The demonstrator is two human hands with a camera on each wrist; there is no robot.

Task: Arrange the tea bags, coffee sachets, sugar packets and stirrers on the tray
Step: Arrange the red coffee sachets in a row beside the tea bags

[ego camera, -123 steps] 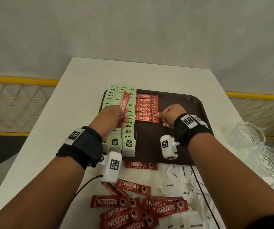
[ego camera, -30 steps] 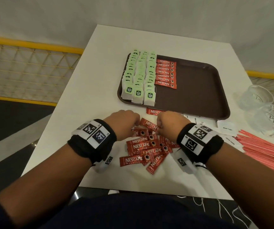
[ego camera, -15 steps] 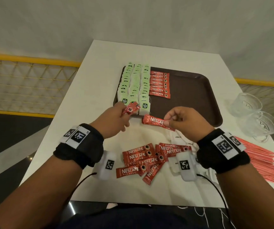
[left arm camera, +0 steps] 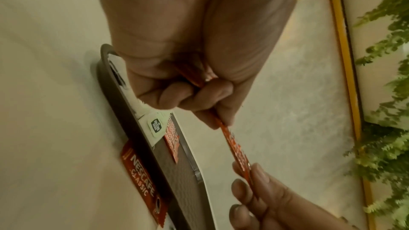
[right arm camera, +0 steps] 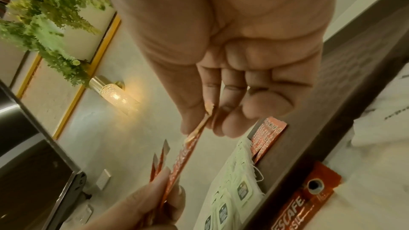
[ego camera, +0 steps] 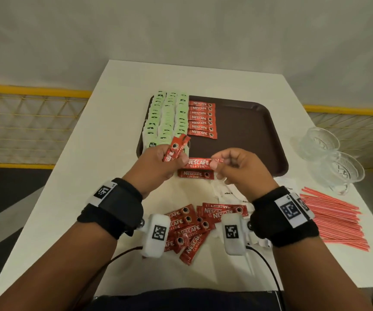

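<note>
**Two sachets in hand, coffee row about to grow**

Half a second ago the hands were apart, each lifting a sachet off the table; now they have come together just above the near edge of the tray (ego camera: 271, 140). The left hand (ego camera: 156, 167) grips a coffee sachet (ego camera: 175, 148) that tilts up and away between thumb and curled fingers; the right wrist view suggests there may be two there, edge on. The right hand (ego camera: 241, 171) pinches the end of a second sachet (ego camera: 198, 163) between thumb and forefinger, its other fingers loosely curled, and holds it level so that its free end reaches the left hand's fingers. It looks like a handover or a gathering of sachets, though I cannot tell which.

For the task, this points to more coffee going next to the row of sachets (ego camera: 201, 120) already lying flat at the far left of the tray, just right of the three columns of tea bags (ego camera: 169, 117). One loose sachet (ego camera: 195, 174) lies on the table against the tray's near rim, and a loose pile (ego camera: 194, 225) waits nearer the person. The sugar packets (ego camera: 230, 191) and the red stirrers (ego camera: 333, 218) at the right are not yet on the tray, whose right half is bare.

The table (ego camera: 118, 122) is white and plain. Glass bowls (ego camera: 329, 153) stand at its right edge. Behind runs a pale wall, with yellow-railed mesh on either side; the wrist views show hanging greenery and a lit wall lamp.
</note>
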